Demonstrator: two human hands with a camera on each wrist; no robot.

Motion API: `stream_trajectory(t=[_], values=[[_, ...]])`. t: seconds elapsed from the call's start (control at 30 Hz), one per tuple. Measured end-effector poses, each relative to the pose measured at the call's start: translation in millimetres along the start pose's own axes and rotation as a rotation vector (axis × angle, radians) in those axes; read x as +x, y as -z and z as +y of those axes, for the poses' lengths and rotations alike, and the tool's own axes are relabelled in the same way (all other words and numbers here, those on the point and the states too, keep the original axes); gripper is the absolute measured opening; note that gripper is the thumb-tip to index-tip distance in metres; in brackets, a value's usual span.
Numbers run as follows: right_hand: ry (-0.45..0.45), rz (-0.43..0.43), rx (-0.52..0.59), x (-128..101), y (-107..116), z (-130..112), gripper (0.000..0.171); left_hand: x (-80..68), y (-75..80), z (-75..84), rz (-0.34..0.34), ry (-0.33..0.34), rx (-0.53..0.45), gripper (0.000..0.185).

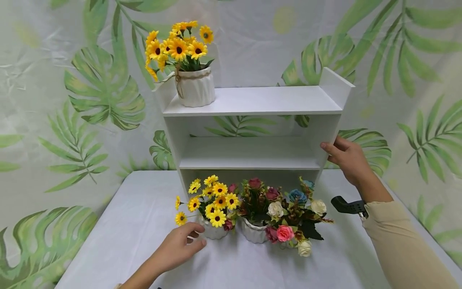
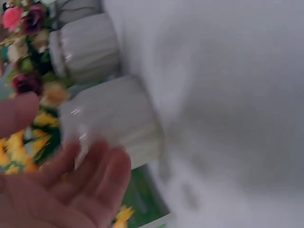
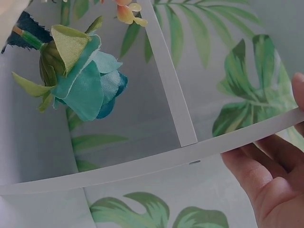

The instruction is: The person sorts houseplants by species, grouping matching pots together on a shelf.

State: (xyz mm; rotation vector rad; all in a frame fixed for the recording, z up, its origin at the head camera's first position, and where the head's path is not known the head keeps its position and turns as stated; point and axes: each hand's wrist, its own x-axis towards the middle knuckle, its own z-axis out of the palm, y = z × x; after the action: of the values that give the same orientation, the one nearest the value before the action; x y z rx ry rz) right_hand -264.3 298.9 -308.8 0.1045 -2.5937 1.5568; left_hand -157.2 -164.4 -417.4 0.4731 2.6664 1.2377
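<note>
A white shelf unit [image 1: 252, 100] stands on the table. My right hand [image 1: 348, 160] grips its right side panel, thumb at the front edge and fingers along the outer face. In front of the unit is a white pot [image 1: 213, 230] of yellow sunflowers [image 1: 216, 196]. Beside that pot my left hand [image 1: 180, 245] hovers with loosely bent fingers, nothing between them; the left wrist view shows its fingertips overlapping the pot's side. A second white pot [image 1: 254, 232] with dark red roses [image 1: 272, 193] stands to the right. Mixed roses [image 1: 285, 233] farther right mostly hide their pot.
Another potted sunflower plant [image 1: 196, 89] sits at the left end of the top shelf. A white cloth [image 1: 137, 216] covers the table. Leaf-printed fabric [image 1: 108, 88] hangs behind. A dark strap mount [image 1: 348, 205] projects from the right wrist, near the roses.
</note>
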Motion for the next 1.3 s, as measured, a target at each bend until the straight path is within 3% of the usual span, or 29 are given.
stream_trajectory(t=[0.1, 0.23, 0.53, 0.63, 0.8, 0.87, 1.03, 1.3], values=[[-0.001, 0.0, -0.007, 0, 0, 2, 0.07, 7.0, -9.0, -5.8, 0.09, 0.075, 0.048, 0.041], [0.003, 0.0, -0.008, 1, 1, 3, 0.07, 16.1, -13.8, -10.4, 0.19, 0.136, 0.036, 0.052], [0.016, 0.003, 0.002, 1, 1, 2, 0.07, 38.7, -16.1, -18.6, 0.139, 0.241, -0.257, 0.085], [0.025, -0.001, -0.001, 2, 1, 3, 0.069, 45.1, -17.7, -20.2, 0.108, 0.225, -0.33, 0.087], [0.029, 0.009, -0.018, 1, 1, 5, 0.068, 55.3, -21.1, -22.0, 0.001, 0.149, -0.374, 0.089], [0.025, 0.014, -0.022, 1, 1, 5, 0.068, 59.1, -23.1, -23.5, -0.013, 0.123, -0.392, 0.087], [0.017, 0.02, -0.01, 1, 1, 5, 0.068, 64.9, -27.6, -25.4, 0.025, 0.096, -0.441, 0.083], [0.01, 0.008, -0.011, 2, 0, 6, 0.07, 61.9, -30.7, -23.8, 0.079, 0.146, -0.455, 0.083]])
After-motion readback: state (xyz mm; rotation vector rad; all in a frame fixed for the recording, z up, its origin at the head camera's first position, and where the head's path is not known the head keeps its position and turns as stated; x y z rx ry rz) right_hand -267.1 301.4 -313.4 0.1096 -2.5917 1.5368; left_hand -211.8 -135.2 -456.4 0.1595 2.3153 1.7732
